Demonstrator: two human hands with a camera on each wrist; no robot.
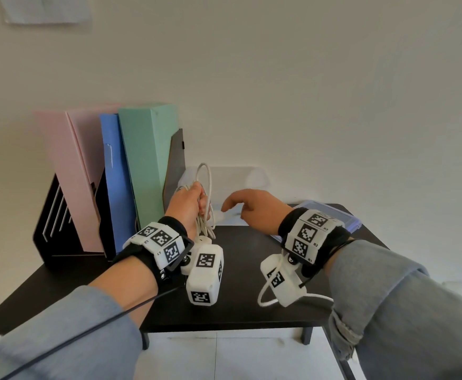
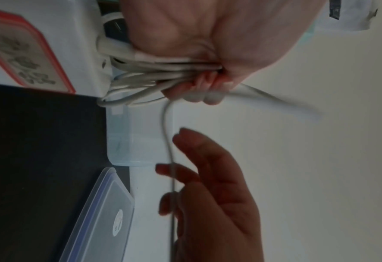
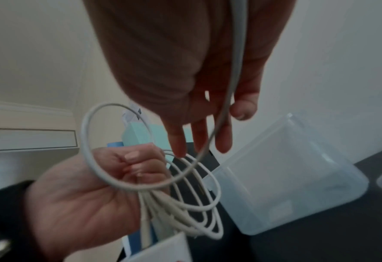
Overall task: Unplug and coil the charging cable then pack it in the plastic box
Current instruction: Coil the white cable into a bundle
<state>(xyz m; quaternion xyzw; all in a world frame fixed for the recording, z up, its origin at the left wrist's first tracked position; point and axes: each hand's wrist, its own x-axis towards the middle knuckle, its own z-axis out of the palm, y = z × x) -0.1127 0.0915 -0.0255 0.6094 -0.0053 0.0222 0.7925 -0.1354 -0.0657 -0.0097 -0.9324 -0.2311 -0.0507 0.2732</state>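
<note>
The charging cable (image 3: 185,200) is already gathered into several loops, clenched in the curled fingers of the left hand (image 1: 188,207). The right hand (image 1: 251,207) is held beside it, fingers loosely spread. Beyond the fingertips, the plastic box (image 3: 297,177) is left unfilled.

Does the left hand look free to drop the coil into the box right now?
Probably yes: the left hand holds the coiled cable beside the plastic box, whose lid lies apart on the table.
</note>
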